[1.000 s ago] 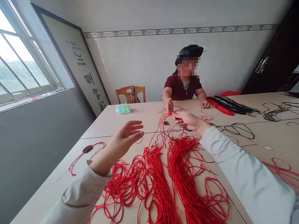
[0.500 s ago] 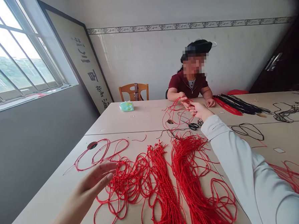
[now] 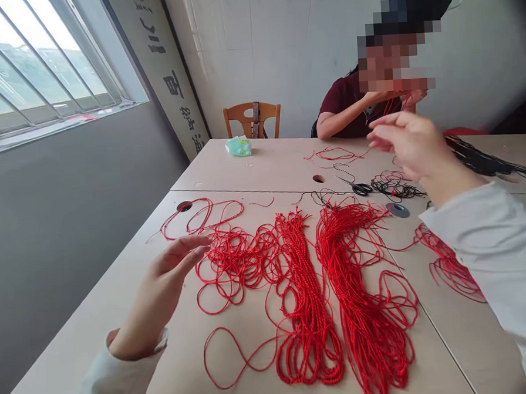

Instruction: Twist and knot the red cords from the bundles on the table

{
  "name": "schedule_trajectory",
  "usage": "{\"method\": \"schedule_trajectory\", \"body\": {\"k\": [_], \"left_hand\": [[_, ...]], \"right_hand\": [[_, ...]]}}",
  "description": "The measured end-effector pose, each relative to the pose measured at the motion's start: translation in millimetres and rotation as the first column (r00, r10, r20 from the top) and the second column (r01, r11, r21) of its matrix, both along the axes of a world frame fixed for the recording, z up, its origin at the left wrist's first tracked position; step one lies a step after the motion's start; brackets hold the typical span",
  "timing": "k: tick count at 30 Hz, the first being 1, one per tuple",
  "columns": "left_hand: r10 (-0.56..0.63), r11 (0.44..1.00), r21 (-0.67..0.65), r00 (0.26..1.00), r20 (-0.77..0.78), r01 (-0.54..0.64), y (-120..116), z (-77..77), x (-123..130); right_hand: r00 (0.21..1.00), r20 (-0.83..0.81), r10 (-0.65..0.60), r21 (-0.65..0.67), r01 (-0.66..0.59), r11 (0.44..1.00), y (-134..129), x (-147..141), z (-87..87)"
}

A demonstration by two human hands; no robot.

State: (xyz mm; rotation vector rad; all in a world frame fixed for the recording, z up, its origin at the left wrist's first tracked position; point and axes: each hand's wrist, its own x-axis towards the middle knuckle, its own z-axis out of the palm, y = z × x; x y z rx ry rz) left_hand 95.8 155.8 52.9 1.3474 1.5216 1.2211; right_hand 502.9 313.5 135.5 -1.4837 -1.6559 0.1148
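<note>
My left hand (image 3: 172, 275) hovers over the table, thumb and fingers slightly apart and nothing between them. Just right of its fingertips lies a loose tangle of red cord (image 3: 237, 254). My right hand (image 3: 414, 145) is raised over the far right of the table, fingers loosely bent; I see nothing held in it. Two long bundles lie in front of me: a twisted red cord bundle (image 3: 305, 289) and a thicker red cord bundle (image 3: 356, 292). Across the table, a person (image 3: 346, 107) holds red cord up in both hands.
Black scissors (image 3: 362, 188) lie mid-table beside tangled black cord (image 3: 394, 185). Thin red cords (image 3: 338, 153) lie farther back, and a looped red cord (image 3: 208, 214) is at left. A green tissue pack (image 3: 238, 146), a wooden chair (image 3: 252, 118) and black cord bundles (image 3: 485, 156) are farther off.
My right hand has come away from the other person's hand and drawn back to the right. That person has raised both hands with red cord. My view has tilted down.
</note>
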Motion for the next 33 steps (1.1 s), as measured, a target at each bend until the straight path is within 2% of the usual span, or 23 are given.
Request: {"method": "schedule_trajectory", "body": {"k": [1, 2, 3, 4, 6, 8, 11, 13, 16, 20, 23, 27, 30, 33], "left_hand": [[-0.041, 0.999, -0.015, 0.998, 0.039, 0.042, -3.0, -1.9, 1.1], [-0.085, 0.996, -0.031, 0.993, 0.077, 0.087, -6.4, -3.8, 1.9], [-0.105, 0.993, -0.040, 0.990, 0.099, 0.110, -10.2, -5.7, 2.4], [-0.109, 0.992, -0.045, 0.988, 0.108, 0.115, -14.3, -7.5, 2.7], [-0.110, 0.991, -0.057, 0.987, 0.120, 0.118, -23.2, -11.0, 2.9], [-0.115, 0.990, -0.069, 0.985, 0.130, 0.125, -32.1, -13.6, 3.4], [-0.132, 0.986, -0.086, 0.982, 0.134, 0.144, -42.3, -15.7, 5.4], [-0.136, 0.985, -0.090, 0.980, 0.144, 0.150, -45.3, -16.6, 7.6], [-0.127, 0.986, -0.080, 0.976, 0.178, 0.143, -43.5, -19.3, 11.9], [-0.133, 0.988, -0.057, 0.973, 0.186, 0.146, -33.8, -23.3, 20.0], [-0.147, 0.987, -0.034, 0.970, 0.196, 0.156, -24.2, -20.7, 29.8], [-0.192, 0.980, -0.017, 0.964, 0.186, 0.199, -6.1, -14.5, 46.7], [-0.258, 0.966, -0.012, 0.961, 0.097, 0.260, 11.0, -22.3, 58.0], [-0.257, 0.966, 0.004, 0.963, -0.084, 0.258, 23.6, -40.4, 63.6]], "right_hand": [[0.992, 0.016, 0.125, -0.091, -0.123, 0.988, -27.3, -19.0, -12.0], [0.934, 0.046, 0.354, -0.275, -0.329, 0.904, -56.4, -38.6, -25.9], [0.855, 0.082, 0.512, -0.407, -0.440, 0.800, -85.4, -57.5, -41.0], [0.782, 0.151, 0.605, -0.481, -0.477, 0.736, -112.2, -74.5, -56.2], [0.689, 0.309, 0.656, -0.531, -0.447, 0.720, -152.7, -99.0, -83.2], [0.686, 0.353, 0.636, -0.542, -0.404, 0.737, -171.5, -109.4, -101.4], [0.797, 0.378, 0.472, -0.469, -0.274, 0.840, -169.6, -107.6, -110.4], [0.858, 0.346, 0.380, -0.441, -0.209, 0.873, -162.1, -104.5, -110.3], [0.890, 0.274, 0.364, -0.495, -0.194, 0.847, -157.0, -107.4, -113.2], [0.894, 0.277, 0.352, -0.546, -0.156, 0.823, -160.0, -121.0, -127.4], [0.897, 0.279, 0.342, -0.542, -0.147, 0.827, -160.6, -125.1, -134.8], [0.906, 0.248, 0.344, -0.556, -0.158, 0.816, -158.2, -117.6, -134.4], [0.909, 0.223, 0.352, -0.557, -0.178, 0.811, -157.5, -112.8, -131.8], [0.911, 0.202, 0.359, -0.484, -0.226, 0.845, -155.5, -118.0, -131.5]]}}
